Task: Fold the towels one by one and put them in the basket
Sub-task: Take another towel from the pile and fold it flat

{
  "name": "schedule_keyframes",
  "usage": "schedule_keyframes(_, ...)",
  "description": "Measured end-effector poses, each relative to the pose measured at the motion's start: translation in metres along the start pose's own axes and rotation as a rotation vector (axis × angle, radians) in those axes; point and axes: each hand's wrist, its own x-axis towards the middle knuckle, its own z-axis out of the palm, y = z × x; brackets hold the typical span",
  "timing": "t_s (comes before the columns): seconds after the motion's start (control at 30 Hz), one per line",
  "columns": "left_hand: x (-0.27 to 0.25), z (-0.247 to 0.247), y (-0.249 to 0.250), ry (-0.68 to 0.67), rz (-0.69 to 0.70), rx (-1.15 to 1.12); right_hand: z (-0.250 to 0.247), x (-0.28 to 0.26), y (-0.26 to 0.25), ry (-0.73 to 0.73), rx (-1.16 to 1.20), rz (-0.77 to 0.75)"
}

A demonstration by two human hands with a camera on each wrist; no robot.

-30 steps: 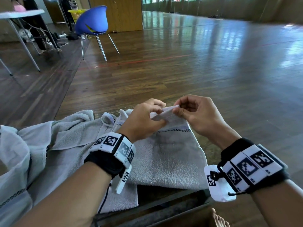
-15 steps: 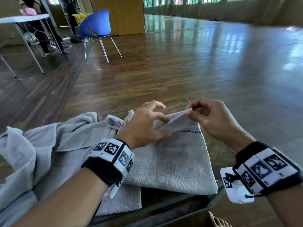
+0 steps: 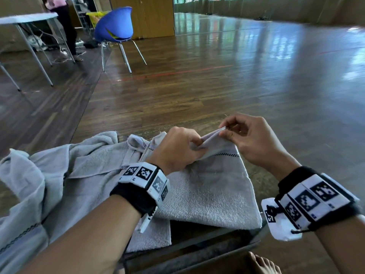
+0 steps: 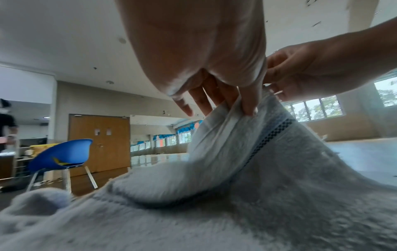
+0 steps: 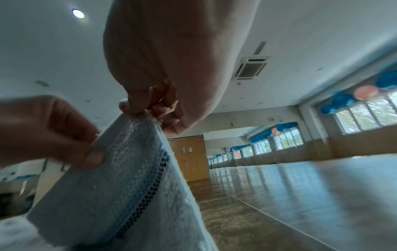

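Apart now, left hand (image 3: 175, 149) and right hand (image 3: 250, 139) pinch the towel (image 3: 207, 186) edge; its pinched corners are hidden by fingers.

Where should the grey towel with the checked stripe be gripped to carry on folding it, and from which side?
Probably along its far hem, from above, pinching at the two corners. The towel lies flat with that hem raised; the right hand already pinches one corner and the left hand the hem beside it, so sliding the left fingers outward would likely stretch the edge.
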Motion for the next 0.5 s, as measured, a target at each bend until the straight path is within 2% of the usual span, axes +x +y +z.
schedule_keyframes(0.17, -0.008, -0.011, -0.027, -0.033, -0.069, 0.146, -0.019, 0.005, 0.028, 0.188, -0.017, 0.092)
schedule_keyframes(0.27, -0.013, -0.014, -0.038, -0.025, -0.105, 0.22, -0.023, 0.004, 0.042, 0.216, -0.04, 0.183)
schedule_keyframes(0.5, -0.015, -0.017, -0.055, 0.022, -0.132, 0.443, -0.029, 0.008, 0.047, 0.318, -0.055, 0.25)
